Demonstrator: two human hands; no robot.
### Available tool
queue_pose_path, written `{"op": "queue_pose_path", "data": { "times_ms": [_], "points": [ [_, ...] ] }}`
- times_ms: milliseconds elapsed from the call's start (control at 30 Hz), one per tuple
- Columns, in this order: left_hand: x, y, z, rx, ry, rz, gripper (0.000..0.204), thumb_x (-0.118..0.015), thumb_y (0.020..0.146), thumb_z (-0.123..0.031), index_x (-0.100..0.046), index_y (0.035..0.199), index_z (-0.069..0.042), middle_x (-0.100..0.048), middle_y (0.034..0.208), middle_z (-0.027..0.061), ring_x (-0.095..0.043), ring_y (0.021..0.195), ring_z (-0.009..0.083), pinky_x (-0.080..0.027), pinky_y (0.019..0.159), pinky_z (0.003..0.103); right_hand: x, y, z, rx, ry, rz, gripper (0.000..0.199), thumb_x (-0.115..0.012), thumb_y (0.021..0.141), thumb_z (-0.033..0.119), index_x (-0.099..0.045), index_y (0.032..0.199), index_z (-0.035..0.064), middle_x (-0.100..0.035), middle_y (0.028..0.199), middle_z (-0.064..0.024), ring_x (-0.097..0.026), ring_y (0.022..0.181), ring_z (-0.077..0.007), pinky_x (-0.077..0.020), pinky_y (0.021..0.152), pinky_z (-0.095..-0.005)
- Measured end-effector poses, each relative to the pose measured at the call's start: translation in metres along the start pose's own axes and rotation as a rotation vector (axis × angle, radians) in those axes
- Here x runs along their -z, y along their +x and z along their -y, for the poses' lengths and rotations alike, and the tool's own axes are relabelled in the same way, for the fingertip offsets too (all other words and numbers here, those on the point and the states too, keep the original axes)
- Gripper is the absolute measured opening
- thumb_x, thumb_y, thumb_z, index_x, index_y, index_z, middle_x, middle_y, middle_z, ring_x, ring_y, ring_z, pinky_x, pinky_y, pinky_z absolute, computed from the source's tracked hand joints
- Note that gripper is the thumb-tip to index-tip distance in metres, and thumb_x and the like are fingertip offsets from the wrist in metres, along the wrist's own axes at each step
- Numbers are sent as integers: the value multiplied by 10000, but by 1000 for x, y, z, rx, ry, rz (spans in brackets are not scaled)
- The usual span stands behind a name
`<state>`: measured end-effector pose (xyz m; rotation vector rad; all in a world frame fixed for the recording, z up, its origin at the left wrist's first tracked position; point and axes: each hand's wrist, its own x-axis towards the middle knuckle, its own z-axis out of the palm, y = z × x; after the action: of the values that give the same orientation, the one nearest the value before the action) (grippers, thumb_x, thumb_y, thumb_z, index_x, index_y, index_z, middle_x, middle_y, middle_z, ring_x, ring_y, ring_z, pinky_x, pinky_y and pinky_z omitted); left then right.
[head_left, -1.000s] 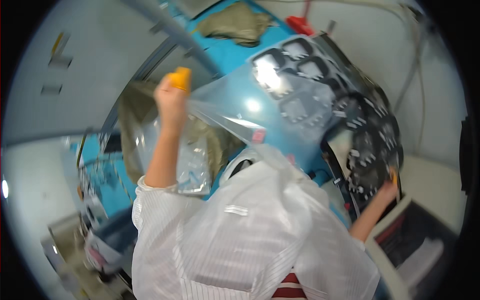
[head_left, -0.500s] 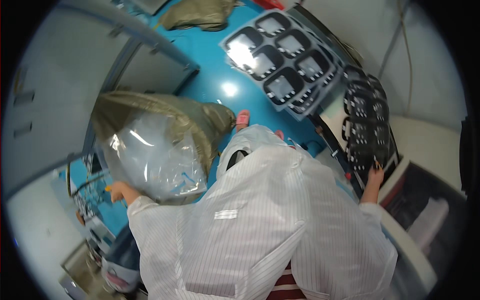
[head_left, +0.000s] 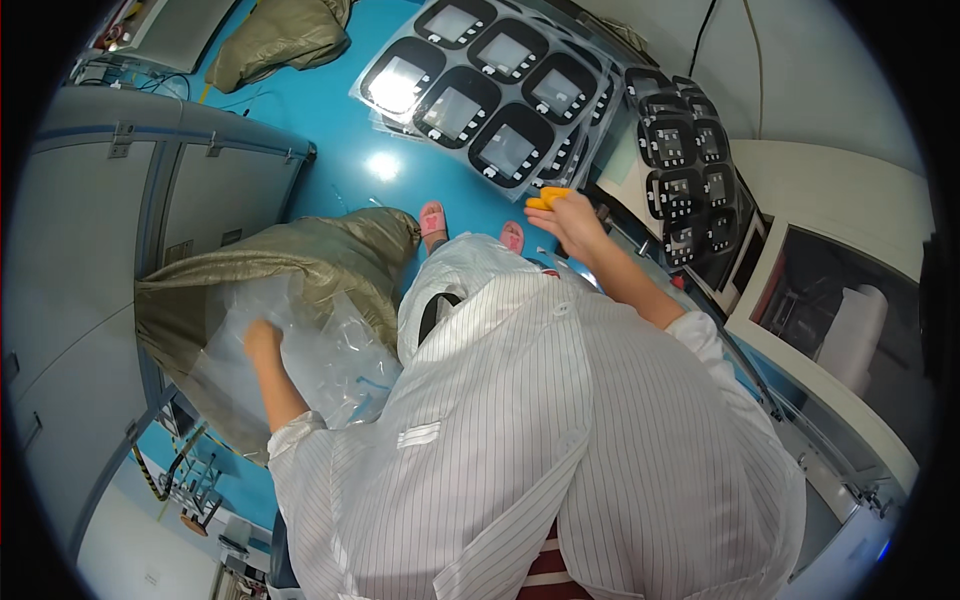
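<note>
My left hand (head_left: 263,338) reaches into the wide mouth of an olive-green sack (head_left: 345,235) and is against crumpled clear plastic film (head_left: 330,350) inside it. Its fingers point away and cannot be made out. My right hand (head_left: 575,222) is in the air in front of me, palm side turned left, fingers stretched out with orange finger covers (head_left: 548,198) on the tips. Nothing shows in it. Just beyond lies a stack of clear sheets printed with black rounded frames (head_left: 510,150).
To the right, dark printed panels (head_left: 690,170) lie on a machine bed beside a cream housing with a window (head_left: 830,300). Grey cabinets (head_left: 225,190) line the left. Another olive sack (head_left: 280,40) rests on the blue floor (head_left: 350,130) farther off.
My right hand has left the dark panels and come left toward my front. My left hand has moved from beside the sack into its mouth. The whole view has shifted.
</note>
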<state>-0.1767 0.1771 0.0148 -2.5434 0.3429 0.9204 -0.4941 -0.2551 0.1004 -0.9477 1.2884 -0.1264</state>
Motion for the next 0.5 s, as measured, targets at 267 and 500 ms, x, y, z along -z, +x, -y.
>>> {"op": "queue_pose_path", "data": {
  "times_ms": [267,500],
  "points": [
    [168,-119,-237,-1442,-570,-651,313,-643,679,-76,-548,976,-49,-542,927,129,-510,870,296,-422,738,367,-39,-4,3,-11,273,-112,260,-369,850,73,-426,1082,-30,-553,968,-159,-571,861,-227,-467,767,-312],
    [179,-138,-334,-1860,-286,-745,399,-678,560,-116,-494,904,-30,-504,943,97,-488,913,261,-401,750,347,-49,-17,5,298,481,-86,217,-396,852,54,-499,1030,-15,-553,956,-89,-551,818,-158,-450,775,-281]
  ]
}}
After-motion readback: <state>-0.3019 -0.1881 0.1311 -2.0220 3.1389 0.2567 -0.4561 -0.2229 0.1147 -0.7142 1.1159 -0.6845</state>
